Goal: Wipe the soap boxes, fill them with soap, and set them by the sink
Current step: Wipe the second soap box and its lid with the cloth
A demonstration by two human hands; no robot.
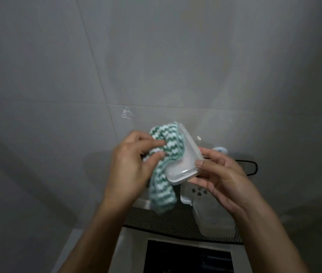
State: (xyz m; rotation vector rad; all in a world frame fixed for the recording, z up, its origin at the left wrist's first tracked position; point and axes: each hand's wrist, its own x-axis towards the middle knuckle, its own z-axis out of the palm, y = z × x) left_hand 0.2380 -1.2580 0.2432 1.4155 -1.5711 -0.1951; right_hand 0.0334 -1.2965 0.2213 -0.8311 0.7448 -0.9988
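Note:
A translucent white soap box (183, 164) is held up in front of the tiled wall, tilted on its edge. My right hand (221, 178) grips its right side with thumb on top and fingers underneath. My left hand (134, 164) pinches a green and white zigzag cloth (164, 170) that is bunched against the box's left face, with its tail hanging down below the box. Under my right hand stands a white soap box part with heart-shaped holes (193, 196), and a clear plastic box (213, 221) sits beside it.
A dark mesh mat (156, 219) lies on the ledge below my hands. A black panel (185, 257) shows at the bottom centre. A thin black loop (252, 166) sticks out behind my right hand. Grey wall tiles (77, 75) fill the background.

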